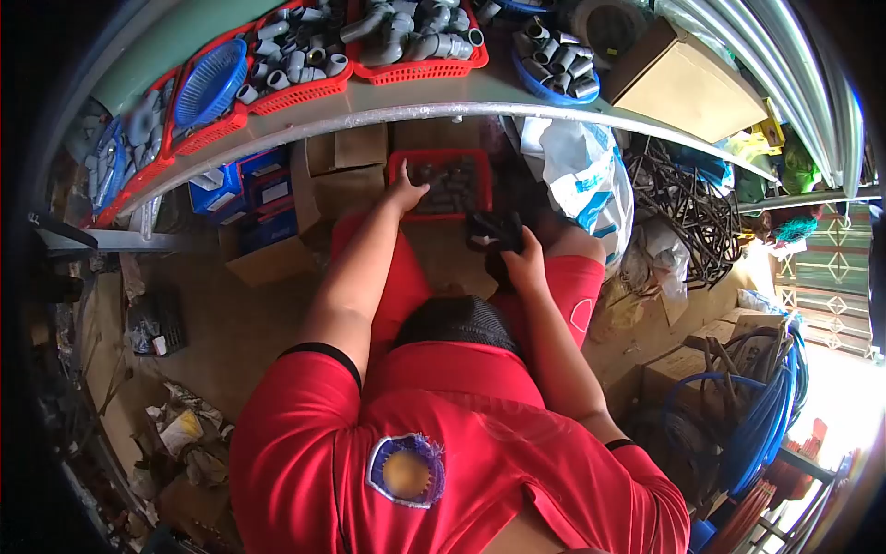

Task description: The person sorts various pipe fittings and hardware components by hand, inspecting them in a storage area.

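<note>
A red plastic basket [434,218] with several grey pipe fittings [448,180] in it stands on the floor under the shelf. My left hand [406,192] is at its near left rim, the index finger stretched forward and the thumb held apart. Its other fingers are hidden. To the right of the basket, my right hand [527,263] is closed round a dark black object [494,231]. This object is lumpy and in shadow, and I cannot tell its kind.
A shelf edge [369,115] crosses above my hands, bearing red baskets [300,90] of grey fittings and a blue basket [558,95]. Left stand cardboard boxes [268,263]; right are a white plastic bag [581,171], dark metal rods [688,217] and coiled blue hose [771,406].
</note>
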A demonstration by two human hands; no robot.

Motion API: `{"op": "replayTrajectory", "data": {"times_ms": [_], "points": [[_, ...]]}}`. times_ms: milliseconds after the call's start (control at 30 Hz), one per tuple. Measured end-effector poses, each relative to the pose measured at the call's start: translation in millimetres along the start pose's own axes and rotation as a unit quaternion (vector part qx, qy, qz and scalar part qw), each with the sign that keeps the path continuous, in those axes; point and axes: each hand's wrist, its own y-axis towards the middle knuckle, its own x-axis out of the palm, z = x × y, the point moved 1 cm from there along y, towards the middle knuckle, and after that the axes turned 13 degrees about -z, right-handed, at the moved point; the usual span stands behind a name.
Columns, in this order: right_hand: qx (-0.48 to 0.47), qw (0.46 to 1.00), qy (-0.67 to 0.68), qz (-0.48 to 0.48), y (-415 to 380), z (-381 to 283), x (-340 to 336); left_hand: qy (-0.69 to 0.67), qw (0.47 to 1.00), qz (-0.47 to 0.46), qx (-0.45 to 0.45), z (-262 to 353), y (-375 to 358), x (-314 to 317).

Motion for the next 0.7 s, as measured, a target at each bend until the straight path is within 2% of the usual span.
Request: {"op": "replayTrajectory", "data": {"times_ms": [33, 100, 200, 300, 433, 500, 533, 633, 700], "points": [[0.030, 0.999, 0.041, 0.009, 5, -7, -3, 0.010, 0.998, -0.030, -0.050, 0, 2, -4], [0.088, 0.988, 0.124, 0.027, 12, -20, -12, -0.008, 1.000, -0.012, -0.011, 1, 4, -7], [0.140, 0.938, 0.302, 0.101, 26, 17, -28, -0.005, 0.998, 0.040, 0.052, -5, 9, 0], [0.143, 0.924, 0.319, 0.155, 29, 20, -24, -0.029, 0.993, 0.066, 0.094, 15, -10, -2], [0.096, 0.924, 0.347, 0.131, 21, 14, -29, -0.107, 0.970, 0.003, 0.216, 43, -36, -8], [0.104, 0.913, 0.381, 0.099, 17, 10, -32, -0.147, 0.955, -0.030, 0.256, 62, -53, -15], [0.107, 0.908, 0.398, 0.082, 15, 5, -32, -0.169, 0.949, -0.053, 0.260, 77, -67, -24], [0.029, 0.919, 0.392, -0.016, 10, -10, -26, -0.279, 0.928, -0.038, 0.246, 127, -151, -65], [0.007, 0.908, 0.414, -0.061, 8, -13, -23, -0.283, 0.921, -0.021, 0.266, 130, -182, -86]]}}
